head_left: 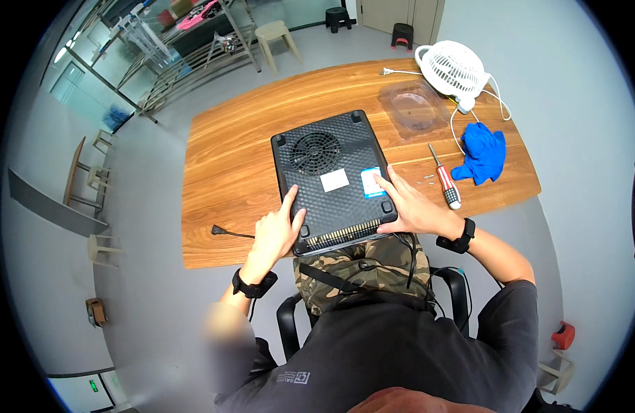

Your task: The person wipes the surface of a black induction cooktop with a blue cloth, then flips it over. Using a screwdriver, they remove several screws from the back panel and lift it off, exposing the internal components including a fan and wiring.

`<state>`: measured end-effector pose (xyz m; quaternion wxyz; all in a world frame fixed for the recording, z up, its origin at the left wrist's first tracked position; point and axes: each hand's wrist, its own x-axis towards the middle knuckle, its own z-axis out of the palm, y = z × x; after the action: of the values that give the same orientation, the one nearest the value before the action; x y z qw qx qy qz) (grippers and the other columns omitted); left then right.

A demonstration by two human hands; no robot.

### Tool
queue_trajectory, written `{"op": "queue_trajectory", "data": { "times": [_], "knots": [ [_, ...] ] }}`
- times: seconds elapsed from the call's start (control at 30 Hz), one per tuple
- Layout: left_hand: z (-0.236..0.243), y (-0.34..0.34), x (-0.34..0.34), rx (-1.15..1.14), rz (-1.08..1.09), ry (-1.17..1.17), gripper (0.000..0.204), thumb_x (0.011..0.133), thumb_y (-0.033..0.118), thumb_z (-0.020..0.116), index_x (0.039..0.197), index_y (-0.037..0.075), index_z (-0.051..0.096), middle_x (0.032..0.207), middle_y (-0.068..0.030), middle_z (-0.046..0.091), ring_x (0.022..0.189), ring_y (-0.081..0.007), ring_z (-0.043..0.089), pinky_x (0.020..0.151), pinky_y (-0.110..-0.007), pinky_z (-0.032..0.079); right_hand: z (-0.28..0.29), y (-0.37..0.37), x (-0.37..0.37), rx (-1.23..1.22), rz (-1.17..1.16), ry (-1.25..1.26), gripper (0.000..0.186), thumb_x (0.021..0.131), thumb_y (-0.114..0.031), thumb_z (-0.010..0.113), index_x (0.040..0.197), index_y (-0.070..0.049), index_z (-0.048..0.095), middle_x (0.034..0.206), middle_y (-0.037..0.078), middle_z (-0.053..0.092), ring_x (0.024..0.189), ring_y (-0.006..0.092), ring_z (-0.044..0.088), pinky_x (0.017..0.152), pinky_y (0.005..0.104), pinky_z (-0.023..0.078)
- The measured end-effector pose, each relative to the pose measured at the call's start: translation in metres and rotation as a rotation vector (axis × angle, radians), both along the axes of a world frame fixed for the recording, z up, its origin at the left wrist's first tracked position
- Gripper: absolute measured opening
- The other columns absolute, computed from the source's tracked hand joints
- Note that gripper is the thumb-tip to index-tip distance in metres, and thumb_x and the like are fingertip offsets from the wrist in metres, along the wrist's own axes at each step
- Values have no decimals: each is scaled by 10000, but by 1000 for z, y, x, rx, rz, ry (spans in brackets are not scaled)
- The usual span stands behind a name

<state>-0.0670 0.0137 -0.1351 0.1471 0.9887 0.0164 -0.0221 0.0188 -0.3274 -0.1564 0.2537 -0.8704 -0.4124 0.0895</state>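
A black induction cooker (352,148) lies underside up at the table's front edge, its near end over my lap. Its round fan grille, corner feet, slotted vent and two stickers face up. My left hand (275,233) holds its near left edge, with fingers resting on the underside. On the opposite side my right hand (422,206) grips the near right corner, fingers spread over the blue-and-white sticker (370,186). The fingertips beneath the cooker are hidden. A black plug (220,230) on a cord lies left of my left hand.
Right of the cooker lie a screwdriver (444,177) with a red, white and black handle, several small screws or bits, and a blue cloth (484,153). Farther back are a clear plastic tray (393,113) and a white fan (455,69) with its cord.
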Motion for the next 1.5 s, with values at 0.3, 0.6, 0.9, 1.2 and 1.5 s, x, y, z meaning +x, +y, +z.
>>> {"op": "queue_trajectory", "data": {
  "times": [0.3, 0.6, 0.9, 1.2, 1.5],
  "knots": [
    [-13, 1, 12, -97, 40, -102, 665, 1024, 393, 571, 1574, 96, 344, 1222, -270, 606, 1033, -465, 666, 845, -538, 560, -10, 0, 3, 112, 5, 120, 1170, 812, -482, 848, 1641, -112, 109, 1597, 451, 67, 1521, 572, 90, 1248, 524, 212],
    [-8, -5, 16, -132, -25, -51, 601, 1053, 299, 528, 1562, 35, 347, 1241, -332, 583, 1068, -504, 628, 934, -539, 519, -11, 4, 4, 110, 0, 136, 1191, 787, -469, 871, 1635, -118, 112, 1562, 500, 59, 1502, 614, 55, 1253, 580, 125],
    [-16, 2, 21, -124, -83, -118, 591, 1045, 262, 545, 1541, -5, 369, 1138, -330, 593, 919, -503, 653, 796, -544, 559, 5, 9, 0, 113, -12, 129, 1154, 766, -403, 903, 1624, -129, 181, 1588, 454, 95, 1510, 597, 74, 1247, 595, 148],
    [-10, 0, 18, -165, -47, -91, 634, 1030, 310, 576, 1558, 37, 356, 1207, -312, 588, 994, -508, 650, 860, -548, 554, -1, 9, 3, 222, -22, 221, 1135, 775, -372, 902, 1621, -130, 185, 1593, 421, 89, 1503, 590, 130, 1215, 559, 277],
    [11, 6, 9, -126, 51, -1, 377, 1009, 382, 613, 1102, 23, 542, 852, -234, 691, 804, -461, 687, 727, -525, 541, 8, -2, 13, 69, -41, -144, 726, 878, -486, 760, 1320, 15, 473, 1279, 230, 478, 1180, 428, 540, 1006, 488, 473]
  ]
}}
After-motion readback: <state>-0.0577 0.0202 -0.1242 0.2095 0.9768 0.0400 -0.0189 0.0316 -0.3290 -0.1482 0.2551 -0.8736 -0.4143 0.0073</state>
